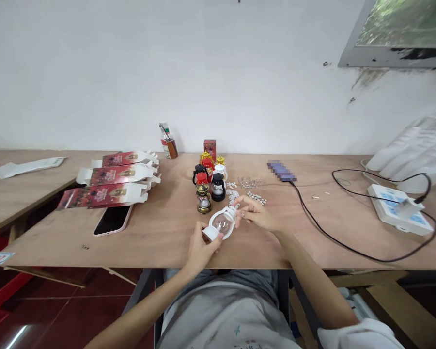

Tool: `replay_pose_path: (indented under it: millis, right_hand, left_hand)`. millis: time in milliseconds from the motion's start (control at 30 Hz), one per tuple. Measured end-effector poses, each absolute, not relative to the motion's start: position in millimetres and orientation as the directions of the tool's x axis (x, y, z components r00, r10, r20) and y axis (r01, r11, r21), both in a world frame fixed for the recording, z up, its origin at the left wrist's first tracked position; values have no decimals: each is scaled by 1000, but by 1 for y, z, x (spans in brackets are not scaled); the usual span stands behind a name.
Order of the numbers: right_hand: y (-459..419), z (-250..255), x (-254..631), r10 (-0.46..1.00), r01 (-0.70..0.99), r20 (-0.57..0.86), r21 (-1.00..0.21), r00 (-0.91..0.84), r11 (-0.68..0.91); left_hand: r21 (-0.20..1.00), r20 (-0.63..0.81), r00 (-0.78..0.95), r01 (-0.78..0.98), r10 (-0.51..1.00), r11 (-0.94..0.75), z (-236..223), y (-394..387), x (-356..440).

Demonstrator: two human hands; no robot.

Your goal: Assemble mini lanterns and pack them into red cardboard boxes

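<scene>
Fingers of left hand (pixel 200 246) and right hand (pixel 255 212) pinch the white lantern (pixel 222 225) at base and top, sensible grips; probably light, brittle

On the table (pixel 160 237), from the lantern (pixel 223 225) I held, other lanterns (pixel 202 178) stood at eleven o'clock, cartons (pixel 112 175) at ten, a power strip (pixel 389 199) at three.

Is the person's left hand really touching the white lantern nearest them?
Touching. The head view shows the left hand holding one end of the white lantern, its thumb against the white plastic with no gap.
</scene>
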State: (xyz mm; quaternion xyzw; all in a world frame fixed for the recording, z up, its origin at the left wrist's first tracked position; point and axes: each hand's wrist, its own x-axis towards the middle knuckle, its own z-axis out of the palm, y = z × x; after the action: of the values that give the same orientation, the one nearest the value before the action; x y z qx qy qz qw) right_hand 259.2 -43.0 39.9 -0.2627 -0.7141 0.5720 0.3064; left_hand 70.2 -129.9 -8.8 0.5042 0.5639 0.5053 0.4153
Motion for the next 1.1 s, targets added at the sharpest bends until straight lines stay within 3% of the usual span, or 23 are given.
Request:
replay_pose_path:
  millis: [67, 233, 433, 567, 733, 900, 1100]
  right_hand:
    - [-43, 42, 262, 724, 30, 109, -984, -681, 176]
    - [-39, 41, 266, 842, -57, 218, -974, -493, 218]
    - [-34, 38, 264, 904, 89, 254, -949, -345, 301]
    - [-31, 36, 264, 928, 97, 232, -958, -293, 270]
    - [-28, 36, 267, 933, 47, 141, -985, -332, 165]
    - [-26, 35, 270, 916, -46, -14, -998, -400, -35]
    - [-26, 29, 268, 834, -4, -130, -988, -536, -156]
  left_hand:
    - [985, 35, -167, 170, 985, -6, -9, -129, 70]
    - [993, 31, -160, 116, 987, -13, -7, -128, 70]
    - [1000, 9, -86, 26, 996, -7, -7, -126, 70]
    - [1000, -7, -60, -6, 998, 6, -5, -126, 71]
    - [1000, -11, -10, -30, 1000, 11, -1, -128, 70]
    - [998, -7, 151, -58, 989, 16, 3, -133, 68]
    - [1000, 14, 230, -10, 973, -12, 1, -136, 68]
